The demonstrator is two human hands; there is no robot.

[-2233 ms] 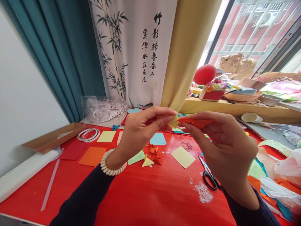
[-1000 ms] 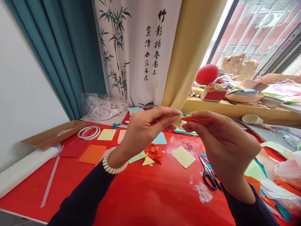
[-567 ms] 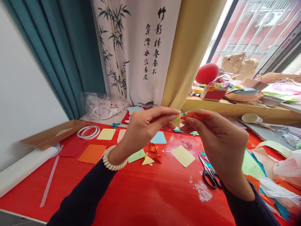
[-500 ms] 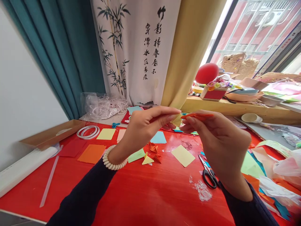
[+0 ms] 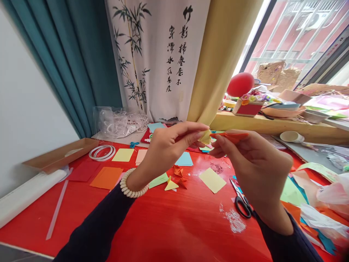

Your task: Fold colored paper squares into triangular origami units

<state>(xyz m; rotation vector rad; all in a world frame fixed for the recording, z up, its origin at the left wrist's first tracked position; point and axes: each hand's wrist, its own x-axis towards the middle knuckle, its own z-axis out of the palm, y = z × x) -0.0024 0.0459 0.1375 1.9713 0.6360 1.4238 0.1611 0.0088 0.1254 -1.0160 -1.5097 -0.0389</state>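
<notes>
Between the thumb and fingers of my left hand (image 5: 171,147) is a small folded yellow paper (image 5: 205,137). My right hand (image 5: 255,163) pinches a folded orange paper (image 5: 231,137), whose left tip touches the yellow piece or lies right against it. Both hands are raised above the red table (image 5: 169,222). Beneath them lie orange folded pieces (image 5: 179,171), a yellow folded piece (image 5: 171,185) and a flat yellow sheet (image 5: 212,180). The fingertips partly cover both held papers.
Black-handled scissors (image 5: 243,206) lie beside my right wrist, near white scraps (image 5: 235,221). Orange sheets (image 5: 106,178), red sheets (image 5: 83,171) and a white coil (image 5: 102,153) are on the left. Paper scraps and plastic crowd the right edge. A cardboard tray (image 5: 61,155) stands back left.
My right hand has shifted very slightly right and down, and the orange paper in it has tilted a little. My left hand has hardly moved.
</notes>
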